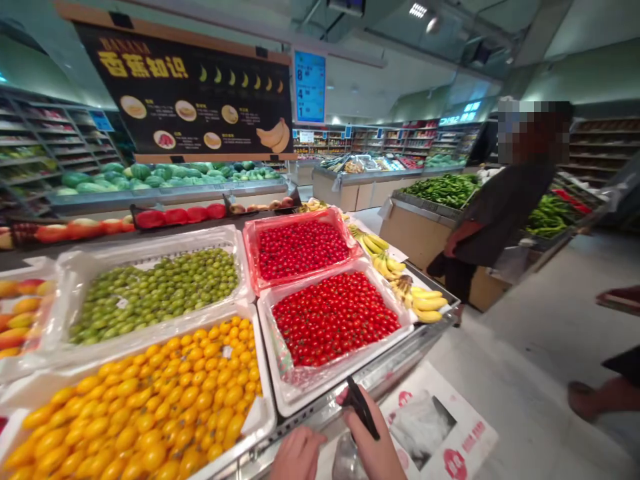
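Observation:
My right hand [373, 437] is at the bottom centre, wrapped round a clear container with a black, handle-like top [363, 408]. The container's rounded, see-through body [345, 457] shows below my fingers and runs out of view. To its left is my left hand [299, 455], its fingers curled and pressed together; whether anything is in them is hidden. Both hands are just in front of the stand's metal edge. Beyond them lies a white tray [295, 405] of red cherry tomatoes [333, 317]. A tray of small orange-yellow tomatoes [165, 400] lies to the left.
Behind are green fruits [160, 293] and a red-lined tray of small red fruits [303, 250]. Bananas [427, 303] lie along the stand's right edge. A printed white box [463, 447] sits low at right. A person [505, 207] in dark clothes stands by the green peppers [443, 189].

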Tool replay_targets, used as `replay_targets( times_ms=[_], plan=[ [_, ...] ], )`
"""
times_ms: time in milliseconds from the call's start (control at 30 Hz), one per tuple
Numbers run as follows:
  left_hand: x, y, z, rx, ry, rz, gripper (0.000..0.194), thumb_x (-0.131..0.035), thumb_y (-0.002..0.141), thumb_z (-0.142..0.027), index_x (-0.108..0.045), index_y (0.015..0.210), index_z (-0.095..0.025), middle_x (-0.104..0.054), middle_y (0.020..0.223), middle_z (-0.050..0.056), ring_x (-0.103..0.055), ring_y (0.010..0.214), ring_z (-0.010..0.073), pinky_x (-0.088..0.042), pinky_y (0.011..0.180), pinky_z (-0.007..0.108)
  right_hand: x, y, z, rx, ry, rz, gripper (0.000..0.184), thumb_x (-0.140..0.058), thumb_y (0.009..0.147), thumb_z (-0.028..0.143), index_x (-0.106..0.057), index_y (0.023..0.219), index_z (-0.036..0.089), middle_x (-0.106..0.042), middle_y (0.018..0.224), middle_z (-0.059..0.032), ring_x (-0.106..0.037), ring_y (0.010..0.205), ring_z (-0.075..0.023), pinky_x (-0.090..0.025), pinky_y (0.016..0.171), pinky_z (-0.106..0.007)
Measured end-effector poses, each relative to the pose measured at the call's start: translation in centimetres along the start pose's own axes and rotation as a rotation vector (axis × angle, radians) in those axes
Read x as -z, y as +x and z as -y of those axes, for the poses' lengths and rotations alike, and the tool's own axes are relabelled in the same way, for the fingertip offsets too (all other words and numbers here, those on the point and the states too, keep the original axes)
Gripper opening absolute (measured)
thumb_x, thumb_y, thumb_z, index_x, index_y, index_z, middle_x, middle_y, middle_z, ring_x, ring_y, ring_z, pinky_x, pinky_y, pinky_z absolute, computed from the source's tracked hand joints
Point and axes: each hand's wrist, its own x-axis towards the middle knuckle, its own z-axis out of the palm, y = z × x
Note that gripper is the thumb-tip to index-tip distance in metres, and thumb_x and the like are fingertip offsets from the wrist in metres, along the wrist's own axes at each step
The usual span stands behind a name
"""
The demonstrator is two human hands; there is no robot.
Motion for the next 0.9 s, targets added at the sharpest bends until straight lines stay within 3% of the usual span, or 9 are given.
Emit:
replay_targets(
  times_ms=[167,300,400,500,600,667,800,900],
  plan=[
    [-3.4,4.1,-3.3,0.014,-0.007,0.062,0.044,-0.053,0.089,-0.011,-0.066,0.127,-0.029,-0.074,0.118,0.008,-0.073,0.107,0.0230,-0.062,0.091,0.037,6.3,-0.1,0.0,0.023,0.070,-0.104,0.025,-0.071,0.084,0.041,-0.080,0.099,0.022,-0.080,0.099,-0.0063,-0.074,0.103,-0.0285,-0.056,0.099,-0.035],
    [-8.2,7.2,-7.9,0.085,0.093,0.074,0.051,-0.056,0.089,-0.014,-0.061,0.138,-0.030,-0.070,0.134,0.008,-0.069,0.122,0.0247,-0.058,0.103,0.042,14.1,0.4,-0.6,0.041,0.063,-0.101,0.021,-0.069,0.085,0.038,-0.079,0.096,0.023,-0.081,0.098,-0.0060,-0.074,0.101,-0.0274,-0.056,0.097,-0.034],
    [-12.5,9.2,-11.9,0.251,0.198,0.114,0.055,-0.052,0.091,-0.015,-0.058,0.144,-0.029,-0.065,0.144,0.009,-0.062,0.133,0.0265,-0.051,0.112,0.047,21.1,1.5,-1.1,0.051,0.016,-0.061,0.025,-0.067,0.088,0.043,-0.078,0.100,0.023,-0.081,0.101,-0.0065,-0.075,0.101,-0.0272,-0.057,0.095,-0.033],
    [-15.6,10.7,-15.1,0.511,0.299,0.284,0.062,-0.045,0.094,-0.015,-0.047,0.155,-0.026,-0.058,0.156,0.011,-0.055,0.141,0.0263,-0.042,0.120,0.050,28.1,3.1,-1.0,0.062,-0.019,-0.013,0.028,-0.066,0.090,0.045,-0.077,0.101,0.023,-0.081,0.103,-0.0075,-0.074,0.104,-0.0281,-0.058,0.093,-0.032],
    [-17.0,11.5,-17.6,0.795,0.372,0.466,0.073,-0.043,0.093,-0.015,-0.031,0.164,-0.025,-0.052,0.161,0.014,-0.052,0.144,0.0274,-0.039,0.120,0.056,34.4,4.8,-0.8,0.050,-0.048,0.020,0.025,-0.067,0.090,0.042,-0.077,0.100,0.022,-0.080,0.100,-0.0073,-0.073,0.105,-0.0285,-0.057,0.094,-0.033],
    [-17.3,11.8,-19.3,0.879,0.396,0.506,0.076,-0.043,0.091,-0.014,-0.028,0.165,-0.026,-0.051,0.162,0.015,-0.052,0.145,0.0285,-0.041,0.117,0.057,38.2,5.9,-0.9,0.042,-0.061,0.042,0.024,-0.066,0.091,0.040,-0.077,0.101,0.023,-0.080,0.100,-0.0071,-0.073,0.103,-0.0283,-0.057,0.095,-0.034],
    [-18.8,12.2,-22.2,0.854,0.416,0.528,0.074,-0.042,0.091,-0.013,-0.033,0.163,-0.027,-0.046,0.166,0.013,-0.046,0.151,0.0257,-0.041,0.117,0.049,43.9,7.5,-2.1,0.033,-0.089,0.052,0.029,-0.067,0.092,0.042,-0.078,0.110,0.023,-0.081,0.113,-0.0095,-0.073,0.111,-0.0307,-0.058,0.097,-0.036],
    [-21.8,12.8,-23.4,0.783,0.395,0.522,0.069,-0.040,0.092,-0.013,-0.040,0.160,-0.027,-0.046,0.165,0.012,-0.046,0.151,0.0252,-0.042,0.117,0.046,46.4,7.9,-3.4,0.028,-0.083,-0.027,0.029,-0.071,0.090,0.044,-0.079,0.109,0.023,-0.081,0.113,-0.0102,-0.073,0.114,-0.0321,-0.059,0.097,-0.036]
  ],
)
